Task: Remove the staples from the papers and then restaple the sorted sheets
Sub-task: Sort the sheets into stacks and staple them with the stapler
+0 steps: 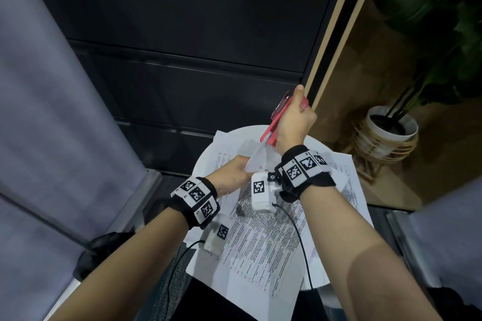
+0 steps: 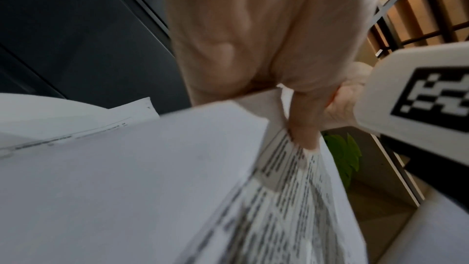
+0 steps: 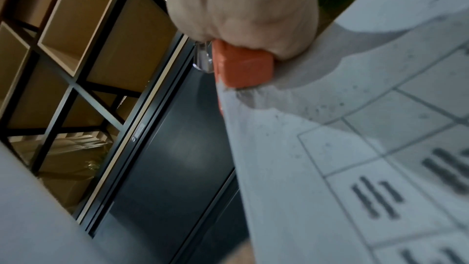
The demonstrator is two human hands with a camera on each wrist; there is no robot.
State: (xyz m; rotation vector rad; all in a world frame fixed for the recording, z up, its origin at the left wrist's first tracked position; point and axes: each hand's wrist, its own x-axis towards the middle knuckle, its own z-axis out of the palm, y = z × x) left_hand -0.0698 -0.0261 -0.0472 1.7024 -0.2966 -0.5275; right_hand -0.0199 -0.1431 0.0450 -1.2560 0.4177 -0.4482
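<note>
Several printed sheets lie spread on a round white table. My left hand pinches a lifted bundle of sheets near its corner; in the left wrist view the fingers clamp the folded-up papers. Above it, my right hand is wrapped around a red stapler held nose-down, and the bundle's corner reaches into its mouth. The right wrist view shows the stapler's end under my palm, pressed against the sheet. The staple itself is hidden.
A small dark object sits on the papers near my left wrist. A dark cabinet stands behind the table, grey upholstery at the left, and a potted plant in a wicker stand at the right.
</note>
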